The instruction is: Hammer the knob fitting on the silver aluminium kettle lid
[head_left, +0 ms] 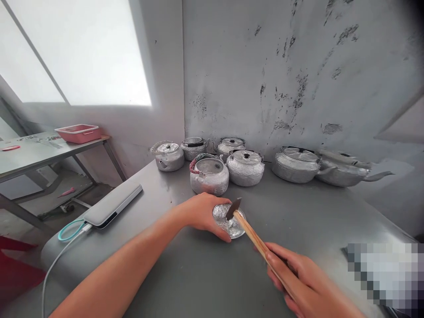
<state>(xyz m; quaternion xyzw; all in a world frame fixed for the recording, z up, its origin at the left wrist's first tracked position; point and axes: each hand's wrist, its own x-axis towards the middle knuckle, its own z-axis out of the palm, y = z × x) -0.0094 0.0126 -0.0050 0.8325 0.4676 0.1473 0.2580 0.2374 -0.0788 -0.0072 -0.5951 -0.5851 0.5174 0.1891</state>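
- Our right hand (300,276) is closed round a smooth, pale wooden handle, fingers wrapped about the shaft of a hammer (256,240) whose dark metal head is narrow and wedge-shaped.
- Our left hand (202,214) curves about a round metal disc (234,229), thumb and fingers parted to clasp it by opposite edges.
- We see that disc lying on the dull grey tabletop (185,278), its silvery face crinkled and shiny; the hammer's head is over it, though we cannot tell whether they touch.
- Just beyond sits an open, round-bellied kettle (210,183) of dimpled metal, its handle wrapped in red and dark woven stuff.
- Behind and beside it we count six more textured kettles (247,174), squat and silvery.
- To our left lies a smooth, pale, slab-shaped device (114,204).
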